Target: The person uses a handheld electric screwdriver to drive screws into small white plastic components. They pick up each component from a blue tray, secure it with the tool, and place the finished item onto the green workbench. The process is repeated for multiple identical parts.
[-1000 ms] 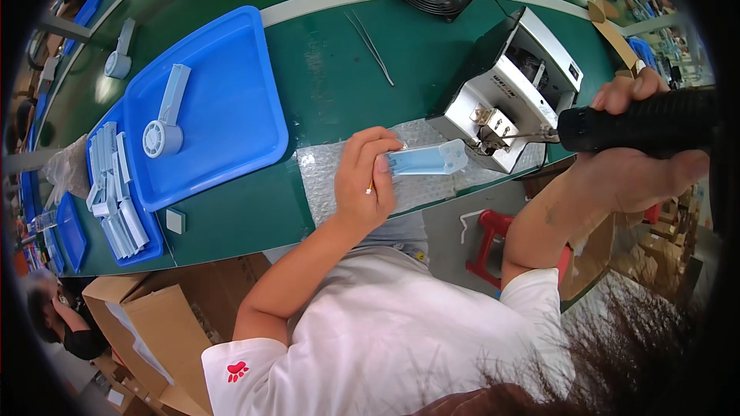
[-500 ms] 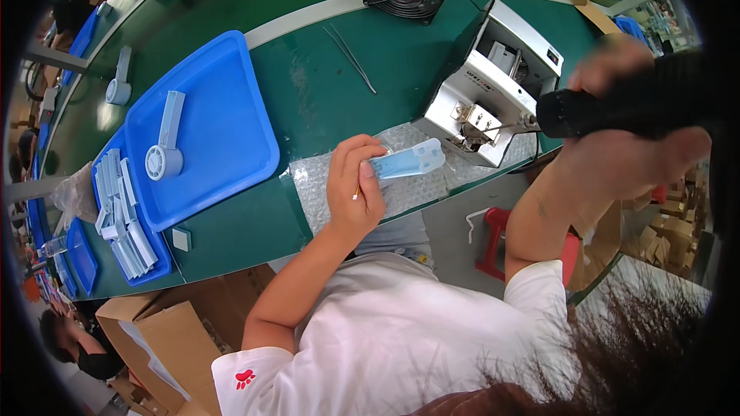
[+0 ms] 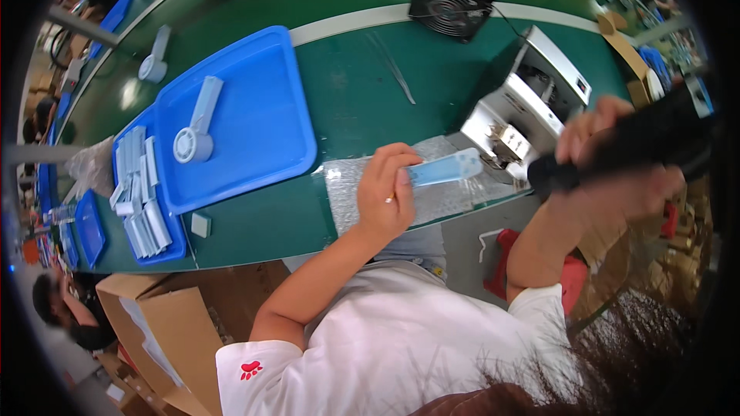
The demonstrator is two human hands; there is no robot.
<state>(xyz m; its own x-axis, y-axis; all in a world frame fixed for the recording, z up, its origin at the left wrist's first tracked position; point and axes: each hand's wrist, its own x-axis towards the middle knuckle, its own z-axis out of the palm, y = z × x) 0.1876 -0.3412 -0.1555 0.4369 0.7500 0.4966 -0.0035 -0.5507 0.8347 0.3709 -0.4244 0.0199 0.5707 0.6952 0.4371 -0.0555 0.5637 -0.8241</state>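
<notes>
My left hand (image 3: 388, 191) grips a pale blue plastic handle part (image 3: 445, 170), its free end pointing right above a bubble-wrap sheet (image 3: 351, 185). In my right hand (image 3: 617, 192) is a black electric screwdriver (image 3: 636, 142), with the fingers wrapped round its body. Motion blurs this hand and the tool, and I cannot make out the bit. The screwdriver's front end is close to the metal mechanism (image 3: 510, 142) of a white screw feeder (image 3: 551, 62). That feeder stands just beyond the handle part.
A blue tray (image 3: 258, 131) at left holds a fan-headed light blue piece (image 3: 194, 142). Beside it, a second tray (image 3: 176, 243) contains several pale parts. Tweezers (image 3: 397, 69) and a black fan (image 3: 451, 4) lie farther back. A cardboard box (image 3: 173, 339) stands below the table edge.
The screwdriver has come away from the feeder's mechanism, where its bit was reaching. My left hand still holds the handle part. The whole view has shifted, so the table things appear farther right.
</notes>
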